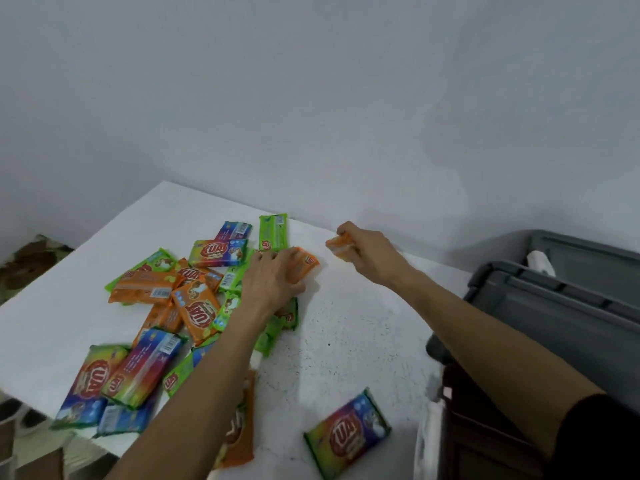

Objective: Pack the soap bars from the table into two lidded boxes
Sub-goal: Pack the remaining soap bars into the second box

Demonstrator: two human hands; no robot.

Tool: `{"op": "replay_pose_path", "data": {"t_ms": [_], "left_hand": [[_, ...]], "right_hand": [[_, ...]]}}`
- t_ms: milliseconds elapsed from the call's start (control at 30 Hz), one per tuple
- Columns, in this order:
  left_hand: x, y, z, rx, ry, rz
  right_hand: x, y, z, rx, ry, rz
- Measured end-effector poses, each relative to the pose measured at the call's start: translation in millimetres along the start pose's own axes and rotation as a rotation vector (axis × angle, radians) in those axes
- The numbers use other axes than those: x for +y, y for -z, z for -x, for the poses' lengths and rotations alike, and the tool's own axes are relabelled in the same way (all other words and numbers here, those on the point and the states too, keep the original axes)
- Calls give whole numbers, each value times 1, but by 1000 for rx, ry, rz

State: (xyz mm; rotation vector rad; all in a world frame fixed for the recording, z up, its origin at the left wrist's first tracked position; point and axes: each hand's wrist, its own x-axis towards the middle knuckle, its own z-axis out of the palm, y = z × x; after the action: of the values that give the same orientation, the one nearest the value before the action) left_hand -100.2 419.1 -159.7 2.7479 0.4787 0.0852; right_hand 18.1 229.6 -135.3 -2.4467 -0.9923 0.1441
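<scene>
White table, soap bars heaped left of centre.
Left hand curls on an orange bar at mid-frame; right hand pinches another orange bar above the table; grey boxes at right edge.

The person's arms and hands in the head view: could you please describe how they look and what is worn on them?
Both forearms are bare. The left hand and the right hand wear no gloves, and no rings, watch or bracelet can be seen. A dark, black-looking sleeve shows on the right arm near the elbow. No sleeve shows on the left arm.
</scene>
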Motion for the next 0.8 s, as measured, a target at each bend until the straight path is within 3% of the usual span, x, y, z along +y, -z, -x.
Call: {"op": "replay_pose_path", "data": {"t_ms": [167,467,800], "left_hand": [[19,22,21,4,-109,64],[89,48,79,-54,-474,97],[177,48,148,-199,-791,152]], "right_hand": [[-12,43,66,138,10,-109],[-10,108,206,361,-137,-367],[-1,149,353,421,-262,-549]]}}
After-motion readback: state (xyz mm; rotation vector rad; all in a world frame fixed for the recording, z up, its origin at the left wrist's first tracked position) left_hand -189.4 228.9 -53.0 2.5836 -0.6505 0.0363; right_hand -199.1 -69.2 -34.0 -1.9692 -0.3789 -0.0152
